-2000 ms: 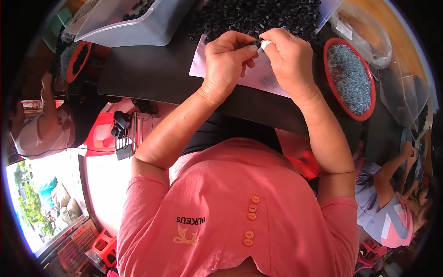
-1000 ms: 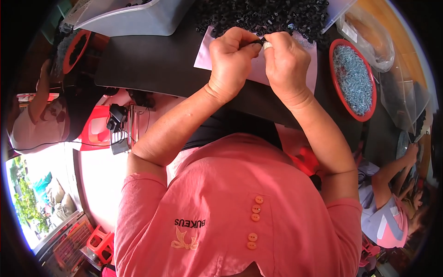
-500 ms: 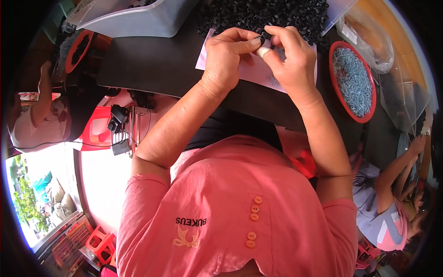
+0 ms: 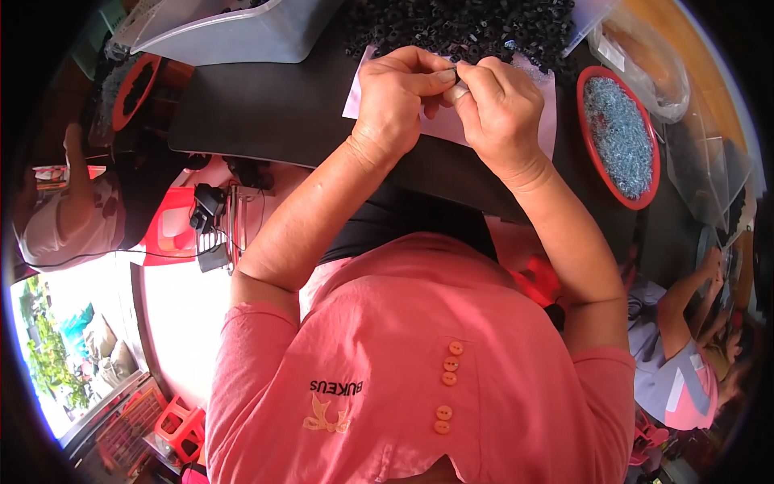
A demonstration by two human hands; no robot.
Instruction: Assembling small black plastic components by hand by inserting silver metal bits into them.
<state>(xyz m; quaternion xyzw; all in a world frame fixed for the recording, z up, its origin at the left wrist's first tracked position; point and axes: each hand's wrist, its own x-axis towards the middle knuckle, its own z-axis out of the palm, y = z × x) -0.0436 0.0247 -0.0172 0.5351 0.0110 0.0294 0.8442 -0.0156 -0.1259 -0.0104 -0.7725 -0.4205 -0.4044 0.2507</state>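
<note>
Over a pale pink sheet (image 4: 536, 129) on the dark table, my two hands meet at the fingertips. My left hand (image 4: 395, 93) pinches a small black plastic part (image 4: 456, 75) between thumb and forefinger. Closed against the same spot is my right hand (image 4: 501, 113), its fingers curled and pale tape around the thumb. Whatever its fingertips grip is too small and covered to name. Just beyond the hands spreads a heap of black plastic parts (image 4: 459, 28). Small shiny bits (image 4: 528, 68) lie at the sheet's far edge.
A red-rimmed basin (image 4: 587, 145) of small silvery-blue pieces stands at the right, near a clear plastic bag (image 4: 645, 73). A grey bin (image 4: 234, 40) occupies the far left of the dark tabletop (image 4: 242, 113). Other people sit at both sides.
My right hand has curled its raised fingers down and closed in on the black part. The left hand keeps its pinch almost unmoved. Shiny bits at the sheet's far edge now show.
</note>
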